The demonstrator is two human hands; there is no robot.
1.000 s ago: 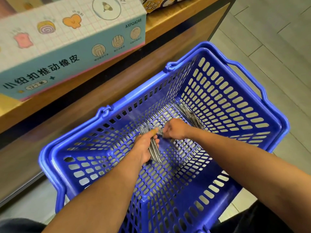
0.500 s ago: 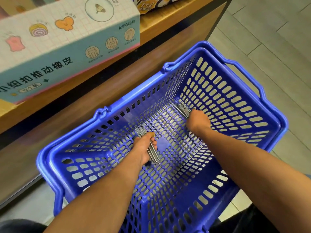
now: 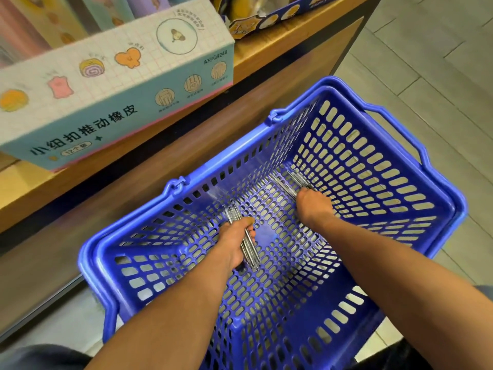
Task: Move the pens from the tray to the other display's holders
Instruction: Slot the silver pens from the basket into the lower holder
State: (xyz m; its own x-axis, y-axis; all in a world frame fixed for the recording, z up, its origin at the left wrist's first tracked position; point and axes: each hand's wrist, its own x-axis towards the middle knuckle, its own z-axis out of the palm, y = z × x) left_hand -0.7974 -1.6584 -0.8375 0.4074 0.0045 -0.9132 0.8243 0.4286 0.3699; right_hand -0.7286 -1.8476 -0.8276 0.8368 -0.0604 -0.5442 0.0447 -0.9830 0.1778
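My right hand (image 3: pixel 314 206) has left the middle of the blue basket (image 3: pixel 400 198), where it met my left a second ago, and now rests on the loose pens (image 3: pixel 289 180) lying in the far right corner of the floor. My left hand (image 3: pixel 234 244) has hardly shifted; its fingers stay wrapped round a bundle of pens (image 3: pixel 244 236), the ends sticking out above and below my fist. My right fingers curl down onto the corner pile, but whether they have actually closed on any pens I cannot tell, since my knuckles hide the contact.

I judge the job barely begun: every pen I can see is inside the basket, either in my left fist or in that corner, and none has reached a holder. No holder display shows here, only a pastel eraser box (image 3: pixel 114 84) on the wooden shelf (image 3: pixel 269 57) beside me.

The pens look thin, clear-bodied and silvery, all alike, lying roughly parallel.
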